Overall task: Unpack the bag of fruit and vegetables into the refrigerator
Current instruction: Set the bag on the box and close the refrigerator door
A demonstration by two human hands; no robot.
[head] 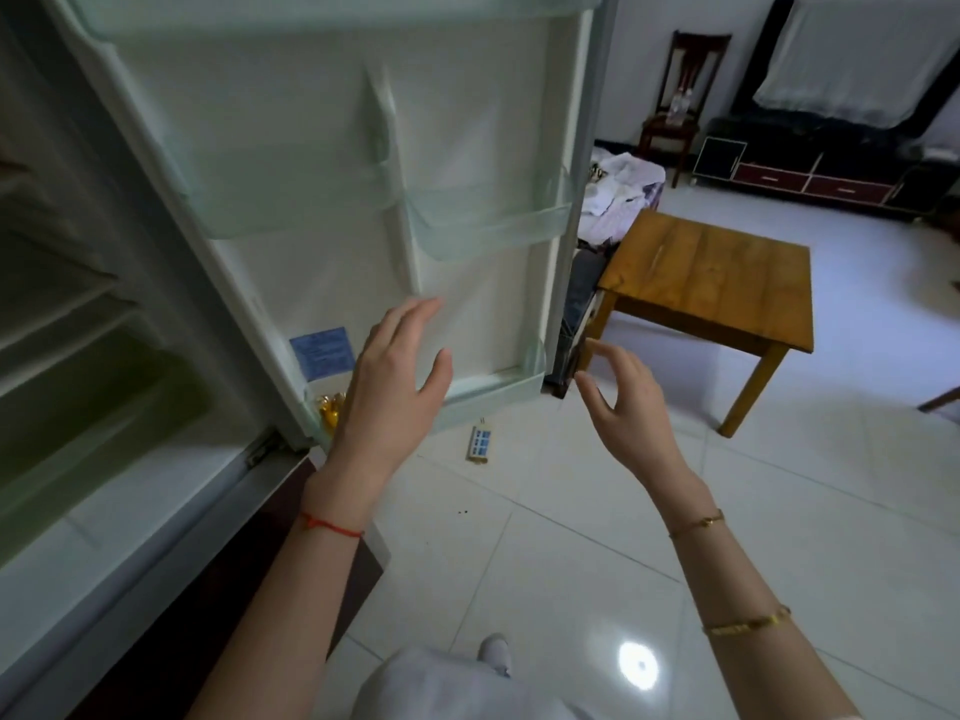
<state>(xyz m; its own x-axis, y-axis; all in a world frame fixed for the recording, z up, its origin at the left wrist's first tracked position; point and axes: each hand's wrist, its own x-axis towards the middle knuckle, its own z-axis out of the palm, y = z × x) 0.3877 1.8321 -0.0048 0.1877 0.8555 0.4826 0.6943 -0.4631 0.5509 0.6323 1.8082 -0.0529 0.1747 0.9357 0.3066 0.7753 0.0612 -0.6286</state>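
Left hand (pixel 397 379) spread empty before open refrigerator door (pixel 332 200), right hand (pixel 626 402) loosely open, empty

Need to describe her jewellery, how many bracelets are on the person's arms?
3. A red string bracelet on the left wrist; a thin gold bracelet on the right wrist; a wider gold bangle further up the right forearm.

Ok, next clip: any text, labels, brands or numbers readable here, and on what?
Nothing can be read.
Blue sticker low on the inside of the refrigerator door: printed lines, too blurred to read.
Small box on the floor, blue-and-white pattern: no legible words.
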